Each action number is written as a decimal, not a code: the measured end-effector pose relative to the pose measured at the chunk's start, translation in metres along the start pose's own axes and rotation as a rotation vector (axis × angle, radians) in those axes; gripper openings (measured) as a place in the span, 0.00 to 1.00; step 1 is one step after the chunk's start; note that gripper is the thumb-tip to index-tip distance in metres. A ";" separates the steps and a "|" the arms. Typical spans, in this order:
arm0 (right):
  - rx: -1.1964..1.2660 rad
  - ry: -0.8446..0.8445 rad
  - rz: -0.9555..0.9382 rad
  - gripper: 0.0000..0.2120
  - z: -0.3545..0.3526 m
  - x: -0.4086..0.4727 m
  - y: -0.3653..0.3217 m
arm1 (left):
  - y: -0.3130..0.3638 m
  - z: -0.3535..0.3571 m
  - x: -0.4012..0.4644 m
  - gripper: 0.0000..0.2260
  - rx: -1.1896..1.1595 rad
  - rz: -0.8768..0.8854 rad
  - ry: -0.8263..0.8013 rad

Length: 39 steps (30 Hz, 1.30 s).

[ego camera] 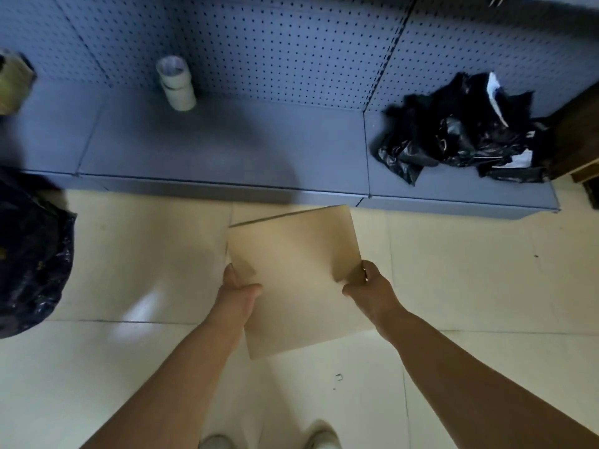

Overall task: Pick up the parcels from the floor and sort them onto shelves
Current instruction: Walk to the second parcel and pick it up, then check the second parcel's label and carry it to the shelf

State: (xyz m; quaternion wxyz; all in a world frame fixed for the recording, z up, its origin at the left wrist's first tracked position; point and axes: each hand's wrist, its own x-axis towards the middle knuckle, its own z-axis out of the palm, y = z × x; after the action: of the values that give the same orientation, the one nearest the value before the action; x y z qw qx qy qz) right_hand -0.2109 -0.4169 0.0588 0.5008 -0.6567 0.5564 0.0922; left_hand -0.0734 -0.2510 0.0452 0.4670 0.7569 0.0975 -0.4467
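I hold a plain brown cardboard parcel above the pale tiled floor, just in front of the low grey shelf. My left hand grips its left edge with the thumb on top. My right hand grips its right edge. The parcel is tilted slightly, its far corner close to the shelf's front lip. The fingers under the box are hidden.
On the shelf stand stacked rolls of tape at the back left and a heap of black plastic mailer bags at the right. A large dark bag sits on the floor at the left. A pegboard wall backs the shelf.
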 end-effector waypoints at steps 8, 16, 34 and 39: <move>0.207 0.001 -0.048 0.22 -0.106 -0.114 -0.057 | 0.118 -0.005 -0.123 0.24 0.101 0.089 -0.058; 0.384 0.041 -0.140 0.16 -0.200 -0.218 -0.114 | 0.221 -0.004 -0.250 0.26 0.143 0.286 -0.086; 0.422 0.309 -0.407 0.14 -0.369 -0.398 -0.215 | 0.377 0.000 -0.467 0.24 0.085 0.578 -0.211; 0.488 0.338 -0.467 0.19 -0.393 -0.439 -0.232 | 0.401 -0.007 -0.499 0.21 0.030 0.707 -0.281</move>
State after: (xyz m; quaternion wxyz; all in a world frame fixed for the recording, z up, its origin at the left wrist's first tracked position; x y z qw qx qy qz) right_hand -0.3512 -0.4636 0.6749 0.5509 -0.6334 0.4720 -0.2695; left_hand -0.1334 -0.3291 0.6774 0.5900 0.6820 -0.2410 -0.3589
